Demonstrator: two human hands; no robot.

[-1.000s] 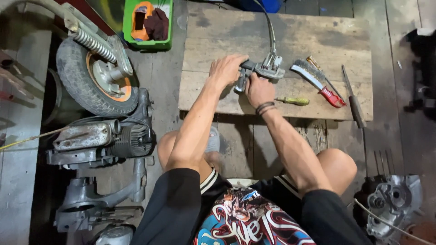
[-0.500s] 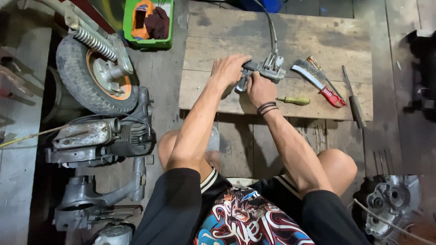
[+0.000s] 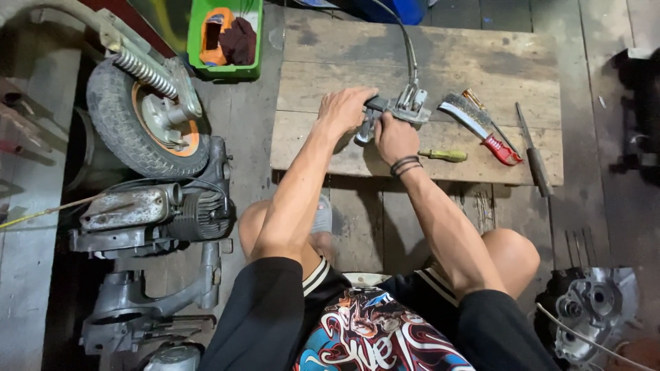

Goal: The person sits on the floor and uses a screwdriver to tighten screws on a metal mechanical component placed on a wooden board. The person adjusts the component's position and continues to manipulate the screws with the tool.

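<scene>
From the head camera, you sit on the floor with both arms stretched toward a weathered wooden plank board (image 3: 481,55) in the upper middle of the frame. Your left hand (image 3: 345,108) is curled over the dark end of a grey metal lever assembly with a cable (image 3: 402,108), fingers wrapped down around it. Your right hand (image 3: 393,136), a dark band at its wrist, is closed around the assembly's lower part from below. The assembly lies just above the centre of the frame, on the board's near half. Its long axis runs roughly left to right, tilted slightly, with the dark handle end pointing left under your left hand and the bright clamp end pointing right. Its grey cable (image 3: 408,48) rises from the clamp toward the top edge of the frame.

Just right of the clamp lies a red-handled wire brush (image 3: 476,126), slanting down to the right; a green-and-yellow-handled screwdriver (image 3: 443,156) lies below your right hand. A small scooter wheel with an orange hub (image 3: 148,117) sits at the upper left, a green plastic tray (image 3: 227,38) above it, and a grey engine block (image 3: 155,213) at the middle left.

Compared with half a second ago, both hands keep the same grip and the assembly has not visibly shifted.
</scene>
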